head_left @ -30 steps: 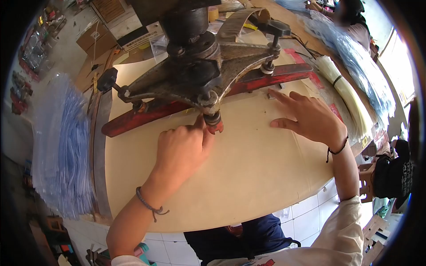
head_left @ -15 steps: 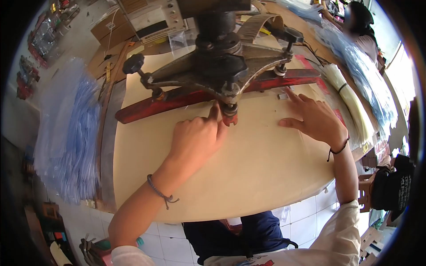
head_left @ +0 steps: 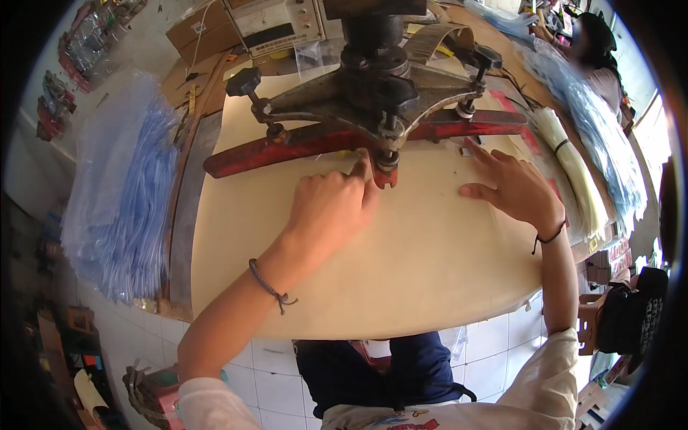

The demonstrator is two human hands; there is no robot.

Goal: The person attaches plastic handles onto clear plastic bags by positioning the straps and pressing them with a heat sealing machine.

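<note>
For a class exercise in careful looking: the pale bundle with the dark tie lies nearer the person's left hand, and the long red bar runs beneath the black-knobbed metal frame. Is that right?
Not quite: the head view shows the pale bundle with the dark tie nearer the right hand. The long red bar does run beneath the black-knobbed metal frame.

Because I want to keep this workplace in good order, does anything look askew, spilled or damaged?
Nothing looks spilled. The red bar beyond the left hand looks worn, with dark patches across its paint. The plastic sheets at the picture's left lie with uneven edges, not squared like a neat stack.
</note>
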